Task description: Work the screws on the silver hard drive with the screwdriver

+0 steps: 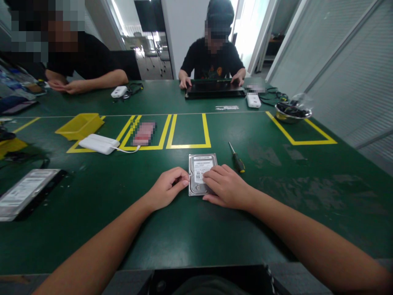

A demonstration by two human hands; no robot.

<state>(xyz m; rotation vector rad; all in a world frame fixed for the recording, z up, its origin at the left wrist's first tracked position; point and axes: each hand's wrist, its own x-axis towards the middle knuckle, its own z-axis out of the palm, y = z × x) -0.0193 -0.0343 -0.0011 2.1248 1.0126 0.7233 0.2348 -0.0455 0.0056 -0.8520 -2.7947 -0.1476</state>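
Note:
A silver hard drive (196, 180) lies flat on the green table with its white label facing up. At its left edge is my left hand (168, 186), fingers curled and thumb and fingertips together against the side of the drive. My right hand (225, 186) lies over the drive's right part, its fingers bent across the top and its thumb near the front corner. That hand hides the right edge of the drive. Beyond my right hand, a screwdriver (237, 159) with a black and yellow handle lies on the table.
A larger boxy device (29, 192) lies at left. Further back are a yellow bin (81, 126), a white power bank (98, 144) with a cable, and taped yellow outlines. A metal bowl (291, 112) stands at right. Across the table, one person holds a dark flat panel (215, 88); another sits at left.

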